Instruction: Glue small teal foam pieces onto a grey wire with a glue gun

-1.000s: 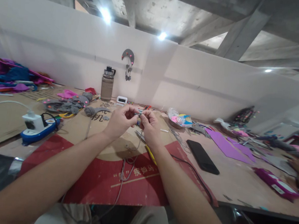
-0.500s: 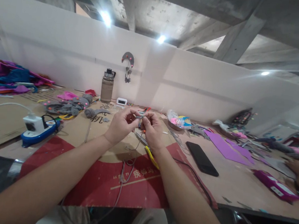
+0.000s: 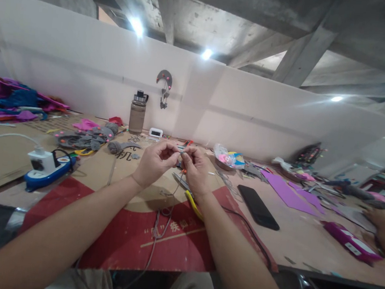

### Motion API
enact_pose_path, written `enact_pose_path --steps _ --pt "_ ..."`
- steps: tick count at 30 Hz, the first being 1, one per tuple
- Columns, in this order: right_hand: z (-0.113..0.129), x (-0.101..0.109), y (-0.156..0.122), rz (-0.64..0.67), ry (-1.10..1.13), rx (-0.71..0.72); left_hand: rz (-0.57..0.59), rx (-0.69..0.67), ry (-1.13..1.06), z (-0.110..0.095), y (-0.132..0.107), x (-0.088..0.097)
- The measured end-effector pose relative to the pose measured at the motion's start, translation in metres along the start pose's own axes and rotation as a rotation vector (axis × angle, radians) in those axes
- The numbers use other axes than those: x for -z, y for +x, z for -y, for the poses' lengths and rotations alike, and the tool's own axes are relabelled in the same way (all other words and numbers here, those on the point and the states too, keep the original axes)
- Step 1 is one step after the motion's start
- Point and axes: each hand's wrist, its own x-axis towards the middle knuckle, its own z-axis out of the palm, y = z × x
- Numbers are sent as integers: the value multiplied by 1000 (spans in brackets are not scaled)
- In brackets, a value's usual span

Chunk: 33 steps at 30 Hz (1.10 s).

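1. Head view, center of frame: brought together tip to tip above the counter point(image 3: 292, 236), left hand point(image 3: 157, 164) and right hand point(image 3: 195, 169), at close work with a gray cord point(image 3: 153, 249).
2. Left of the pair: left hand nearly closed, thumb and forefinger drawn together, apparently pinching a small grayish piece point(image 3: 181, 149), mostly hidden by the fingers.
3. Right of the pair: right hand likewise curled, thumb pressed toward forefinger at the same piece, with the cord hanging just below. Impossible to tell whether knotted, threaded or merely gripped there.
4. Lower center: gray cord trailing down from the fingertips, through loose loops, across the red-and-tan cardboard point(image 3: 126, 246) and off its near edge at the bottom of the frame.
5. In progress, judging by the pose: fine fingertip handling at the cord's upper end. Called for now, by the same judgment: a steady pinch from both sides and free slack below, clear of any snag.
6. Just below the right hand: yellow-handled scissors point(image 3: 192, 201), partly hidden, blades toward upper left. Right of center: a black phone point(image 3: 257, 206), flat on the counter.
7. Far right edge: a co-worker's hand point(image 3: 383, 228), well apart, near a magenta pack point(image 3: 352, 243).
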Motion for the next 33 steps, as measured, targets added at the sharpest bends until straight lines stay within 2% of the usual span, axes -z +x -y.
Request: enact_pose_path --steps 6,13,18,25,28,33 --pt "3 2 4 -7 -227 -32 78 192 -56 6 7 8" --pt "5 4 5 21 -326 15 142 199 71 12 12 16" --pt "2 2 4 13 -478 68 122 206 110 11 11 14" --pt "4 -2 1 -18 -352 46 28 263 -59 9 10 11" --pt "4 -5 0 -72 -270 49 13 283 -114 11 10 10" --pt "6 -7 -2 -120 -399 100 -12 252 -98 18 10 9"
